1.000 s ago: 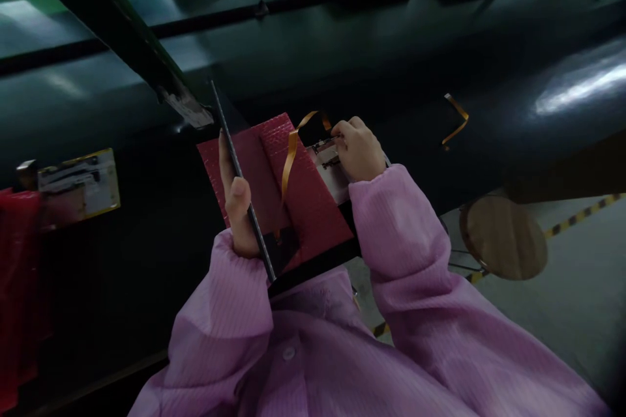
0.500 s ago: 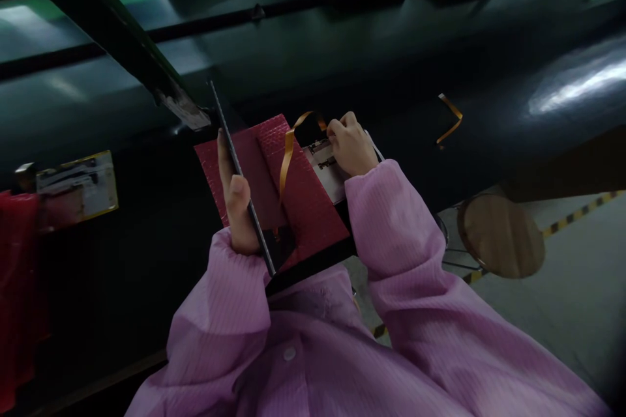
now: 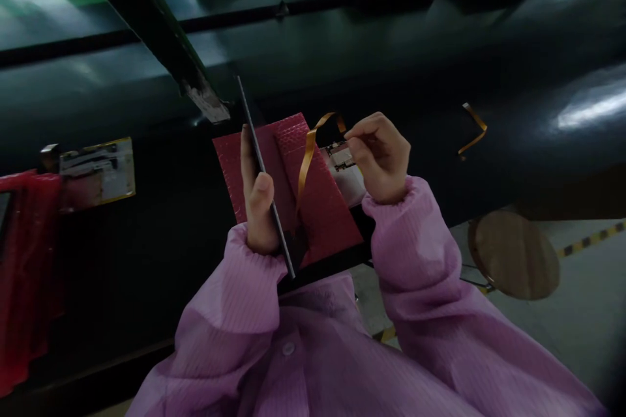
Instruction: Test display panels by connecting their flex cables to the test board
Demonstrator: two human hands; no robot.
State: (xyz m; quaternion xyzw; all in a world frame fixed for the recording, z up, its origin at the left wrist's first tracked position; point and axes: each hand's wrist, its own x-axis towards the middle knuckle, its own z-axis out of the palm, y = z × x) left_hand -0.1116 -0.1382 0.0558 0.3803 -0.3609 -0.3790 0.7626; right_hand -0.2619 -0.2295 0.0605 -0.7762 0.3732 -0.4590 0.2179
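My left hand [image 3: 259, 202] grips a thin dark screen panel [image 3: 267, 177], tilted up nearly edge-on, thumb on the near side and fingers behind. From the panel's lower part an orange flex cable [image 3: 308, 153] loops up and over to the right. My right hand [image 3: 384, 156] is closed in a pinch at the cable's far end. Below those fingertips lies an opened device [image 3: 349, 179] with a bare circuit board and a pale lower part. A red bubble-wrap sleeve [image 3: 330, 212] lies beneath the panel and covers the device's left side.
Another loose orange flex cable [image 3: 476, 127] lies on the dark bench to the right. At left are another opened device [image 3: 110, 172] and red bubble-wrap sleeves [image 3: 32, 273]. A dark green post [image 3: 161, 32] slants down behind the panel. A round wooden stool [image 3: 516, 254] stands at right.
My right hand has lifted away from the circuit board and turned, so the pinched cable end and more of the board show. The left hand still holds the panel. The whole view has shifted.
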